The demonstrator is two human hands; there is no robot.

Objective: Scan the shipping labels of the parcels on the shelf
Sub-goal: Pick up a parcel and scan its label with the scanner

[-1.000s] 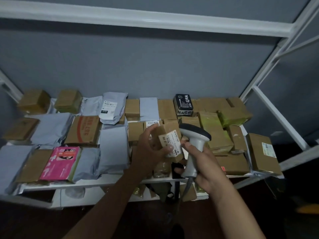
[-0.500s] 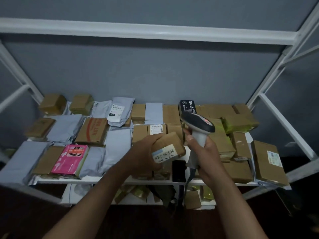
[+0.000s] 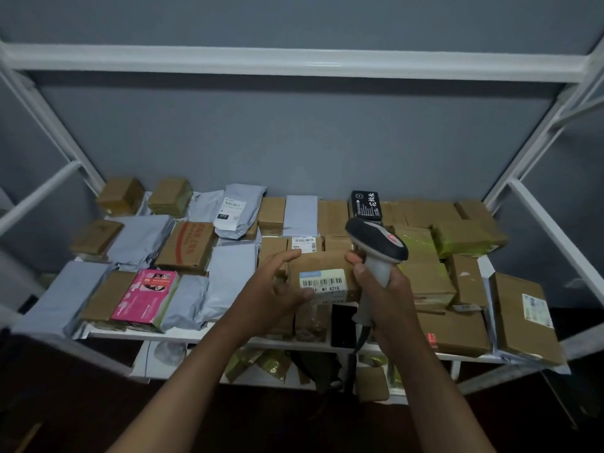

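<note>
A white metal shelving rack frames everything, its parcel-covered shelf board running across behind and to either side of both hands. Far to the right of the right hand, at the shelf's end, lies a large flat brown cardboard box with a small white label on top. Well to the left of the left hand sit several grey plastic mailer bags, and nearer that hand a bright pink printed carton lies at the shelf's front edge. Beyond the left hand toward the wall, a grey mailer bag with a white printed label rests tilted on other parcels.

Between the two hands is a small brown cardboard parcel, its white barcode shipping label facing the camera. The left hand holds this parcel from its left side, fingers curled over the top edge and thumb pressing the label's lower left corner. The right hand grips the pale handle of a grey-and-black handheld barcode scanner, whose head rises above the parcel's upper right corner; the fingertips touch the parcel's right edge. Just beyond the scanner head stands a small black box with white characters.
</note>
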